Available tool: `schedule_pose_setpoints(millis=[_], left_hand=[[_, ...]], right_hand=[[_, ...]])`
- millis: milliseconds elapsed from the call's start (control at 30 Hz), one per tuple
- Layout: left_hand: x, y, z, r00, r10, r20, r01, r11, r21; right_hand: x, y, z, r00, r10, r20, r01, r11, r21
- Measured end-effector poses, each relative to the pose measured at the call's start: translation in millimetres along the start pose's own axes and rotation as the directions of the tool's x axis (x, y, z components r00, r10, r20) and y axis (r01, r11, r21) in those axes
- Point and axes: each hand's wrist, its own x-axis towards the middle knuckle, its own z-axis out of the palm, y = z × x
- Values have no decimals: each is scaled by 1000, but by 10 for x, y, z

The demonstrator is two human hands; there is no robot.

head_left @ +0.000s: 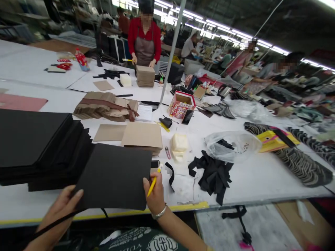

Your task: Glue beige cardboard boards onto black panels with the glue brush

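Observation:
A flat black panel [115, 176] is held over the table's front edge. My left hand [59, 209] grips its lower left corner, thumb on top, and a thin black strip [56, 222] runs across that hand. At the right edge of the panel, my right hand [155, 193] pinches it and also holds a yellow pen-like tool [152, 184] upright between the fingers. Left of the panel rises a tall stack of black panels [34, 139]. Just beyond it lies a stack of tan boards [142, 135].
Right of my hands are a pale block [179, 144], small red snips [167, 152], a heap of black strips [214, 174] and a plastic bag [230, 146]. A patterned box [181, 106] stands farther back. Across the table a person in red [145, 42] handles stacked boards [145, 76].

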Motion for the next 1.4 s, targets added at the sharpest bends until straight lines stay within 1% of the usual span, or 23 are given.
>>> schedule_pose_setpoints(millis=[33, 67, 133, 167, 200, 233, 267, 300, 433, 533, 633, 700, 733, 767, 833, 867, 900, 933, 1000, 1067, 1167, 1267, 1400], left_hand=[[-56, -64, 125, 992, -24, 123, 34, 996, -84], [-80, -121, 252, 965, -51, 257, 86, 988, -126], [-44, -220, 496, 867, -144, 476, 191, 980, -52], [6, -266, 603, 818, -192, 543, 221, 975, 12], [67, -311, 699, 783, -227, 579, 234, 970, 65], [132, -356, 781, 767, -250, 591, 231, 967, 110], [194, -401, 850, 766, -266, 585, 214, 964, 158], [247, -444, 909, 779, -272, 565, 184, 961, 207], [336, -567, 1061, 859, -207, 469, 43, 941, 337], [313, -602, 1111, 892, -152, 425, 4, 944, 329], [285, -599, 1088, 895, -136, 426, -36, 928, 372], [295, -578, 1021, 898, -101, 429, -124, 876, 467], [316, -564, 978, 904, -49, 424, -198, 833, 516], [348, -549, 935, 909, 28, 415, -276, 787, 552], [445, -523, 877, 900, 195, 389, -400, 723, 563], [501, -515, 871, 893, 246, 377, -429, 718, 547], [557, -511, 883, 890, 261, 374, -436, 730, 527], [606, -513, 912, 891, 247, 381, -425, 750, 507], [675, -534, 1002, 892, 178, 416, -386, 781, 492], [700, -572, 1097, 882, 127, 455, -369, 786, 496], [681, -638, 1163, 863, 137, 486, -408, 756, 512], [652, -658, 1107, 871, 197, 450, -438, 728, 528], [651, -540, 951, 887, 289, 360, -452, 706, 546]], right_hand=[[-7, 189, -60, 999, 30, -22, -32, 994, -106], [-10, 392, -112, 999, 43, -29, -48, 979, -199], [-7, 791, -181, 1000, 25, -15, -29, 937, -348], [1, 970, -198, 1000, 15, -6, -16, 912, -411], [12, 1126, -206, 1000, 9, 7, -5, 884, -467], [26, 1257, -204, 1000, 11, 22, 3, 854, -520], [43, 1362, -196, 999, 20, 43, 8, 823, -568], [61, 1444, -185, 997, 32, 69, 16, 792, -610], [132, 1629, -143, 988, 59, 140, 60, 692, -719], [166, 1670, -148, 986, 81, 143, 53, 669, -741], [187, 1595, -230, 980, 118, 159, 43, 658, -752], [221, 1478, -379, 981, 111, 156, 42, 667, -744], [254, 1409, -490, 987, 88, 135, 38, 685, -728], [300, 1342, -623, 994, 55, 90, 24, 712, -702], [438, 1236, -935, 997, 22, -79, -66, 792, -607], [527, 1208, -1094, 984, 52, -170, -136, 833, -537], [626, 1201, -1242, 964, 103, -244, -210, 860, -466], [731, 1217, -1368, 941, 174, -291, -285, 872, -398], [940, 1310, -1522, 898, 310, -313, -404, 861, -308], [1120, 1455, -1538, 875, 378, -302, -461, 842, -280], [1298, 1678, -1407, 868, 417, -268, -485, 828, -281], [1376, 1807, -1309, 878, 427, -216, -477, 823, -310], [1377, 1794, -1392, 918, 379, -116, -394, 848, -355]])
